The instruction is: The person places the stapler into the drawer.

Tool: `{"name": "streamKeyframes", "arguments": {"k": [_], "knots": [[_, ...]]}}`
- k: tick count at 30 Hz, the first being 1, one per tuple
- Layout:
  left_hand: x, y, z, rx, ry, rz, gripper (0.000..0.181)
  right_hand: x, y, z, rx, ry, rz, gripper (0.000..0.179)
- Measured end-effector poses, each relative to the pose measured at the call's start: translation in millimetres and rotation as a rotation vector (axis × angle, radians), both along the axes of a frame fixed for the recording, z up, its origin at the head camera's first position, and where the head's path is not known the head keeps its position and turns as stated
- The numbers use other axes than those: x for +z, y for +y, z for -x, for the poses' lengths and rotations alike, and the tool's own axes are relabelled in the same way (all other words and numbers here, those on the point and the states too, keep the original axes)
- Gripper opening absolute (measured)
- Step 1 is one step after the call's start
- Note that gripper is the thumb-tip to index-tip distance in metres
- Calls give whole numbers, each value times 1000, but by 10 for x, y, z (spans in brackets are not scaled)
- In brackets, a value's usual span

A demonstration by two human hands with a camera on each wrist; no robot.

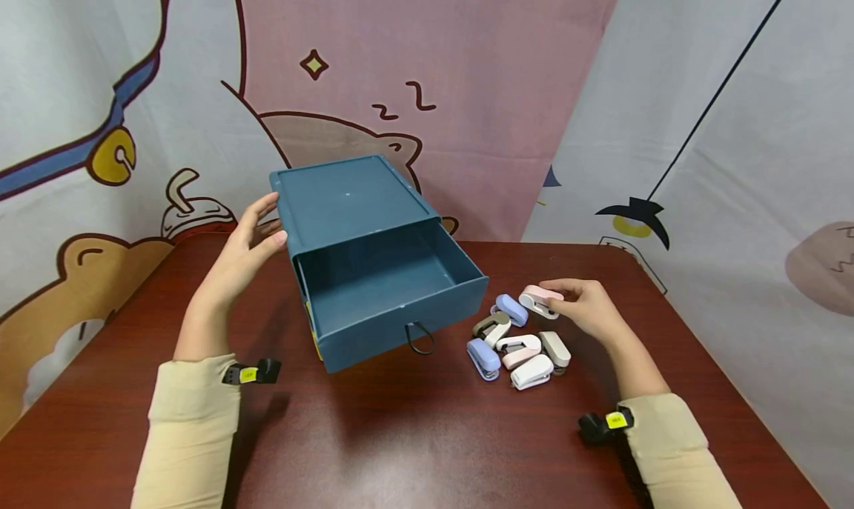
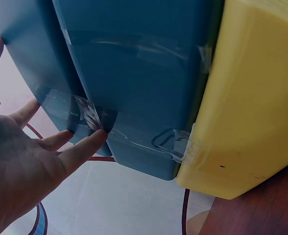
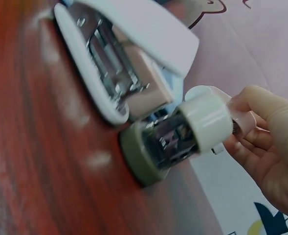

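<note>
My left hand (image 1: 243,246) rests its spread fingertips on the side of a teal drawer box (image 1: 353,201); the left wrist view shows these fingers (image 2: 87,144) fairly straight against it. The box's drawer (image 1: 400,324) is pulled out, with nothing visible inside and a dark loop handle (image 1: 420,338) on its front. At the right, my right hand (image 1: 590,309) pinches a pink and white stapler (image 1: 539,300) between thumb and fingers. Just below it lie several mini staplers, among them a grey-white one (image 1: 555,350), a white one (image 1: 532,373) and a blue one (image 1: 483,359).
Under the teal box is a yellow unit (image 2: 246,98), mostly hidden in the head view. Clear tape (image 2: 148,132) runs across the box's side. All stand on a dark red-brown table (image 1: 414,450), with a printed cloth (image 1: 494,124) hanging behind.
</note>
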State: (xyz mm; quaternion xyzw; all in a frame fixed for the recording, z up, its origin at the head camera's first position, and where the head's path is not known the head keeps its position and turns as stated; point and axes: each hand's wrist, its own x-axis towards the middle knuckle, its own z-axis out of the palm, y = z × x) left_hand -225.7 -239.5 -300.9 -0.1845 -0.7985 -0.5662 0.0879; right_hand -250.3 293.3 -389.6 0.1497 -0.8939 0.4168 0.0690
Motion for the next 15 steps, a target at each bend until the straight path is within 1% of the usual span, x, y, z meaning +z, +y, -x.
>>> {"name": "streamKeyframes", "arguments": {"k": [6,11,15], "knots": [[6,4,-1,0,-2,0,68,133,-84,-39,-29,27,44,29],[7,5,3,-1,-2,3,67,287,-169,-123,-56,46,75,33],[5,5,0,-1,-2,1,67,435,-260,-196,-59,100,113,33]]}}
